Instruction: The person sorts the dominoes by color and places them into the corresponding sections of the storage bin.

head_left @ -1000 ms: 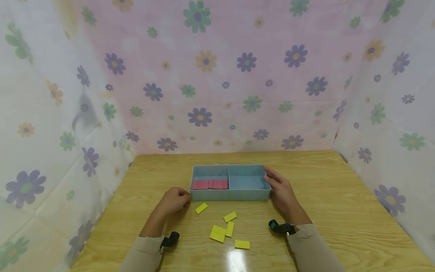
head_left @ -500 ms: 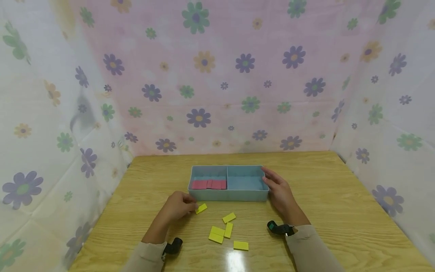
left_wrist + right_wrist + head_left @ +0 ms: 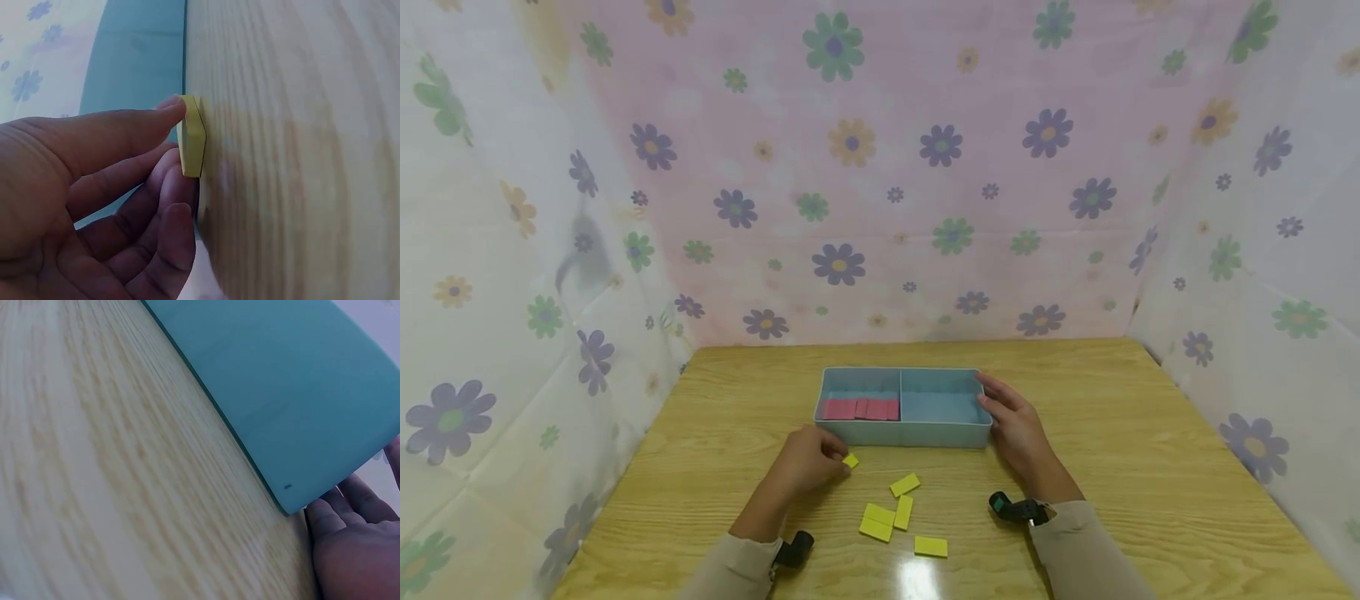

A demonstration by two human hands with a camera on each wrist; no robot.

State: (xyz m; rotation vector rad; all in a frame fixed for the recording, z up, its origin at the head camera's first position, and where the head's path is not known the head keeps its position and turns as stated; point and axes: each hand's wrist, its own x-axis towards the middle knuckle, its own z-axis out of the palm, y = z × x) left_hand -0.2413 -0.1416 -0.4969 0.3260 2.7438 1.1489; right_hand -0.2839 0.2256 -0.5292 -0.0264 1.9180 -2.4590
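My left hand (image 3: 807,462) pinches a small yellow tile (image 3: 195,147) between thumb and fingers, just in front of the box's left part. The left wrist view shows the tile on edge close over the wood; the fingers partly cover it in the head view. A light blue two-compartment box (image 3: 917,434) lies at the middle of the table. Several pink tiles (image 3: 861,409) lie in its left compartment, and its right compartment (image 3: 943,400) is bare. My right hand (image 3: 1022,431) grips the box's right end, its thumb at the rim and its fingers along the outer wall.
Several more yellow tiles (image 3: 877,522) lie loose on the wooden table (image 3: 737,379) in front of the box, two of them side by side. A single yellow tile (image 3: 931,547) lies nearest the front. Flowered cloth (image 3: 895,167) stands around the back and sides.
The left hand has moved right from the box's front left corner and taken hold of the nearest yellow tile. The right hand has stayed on the box's right end.
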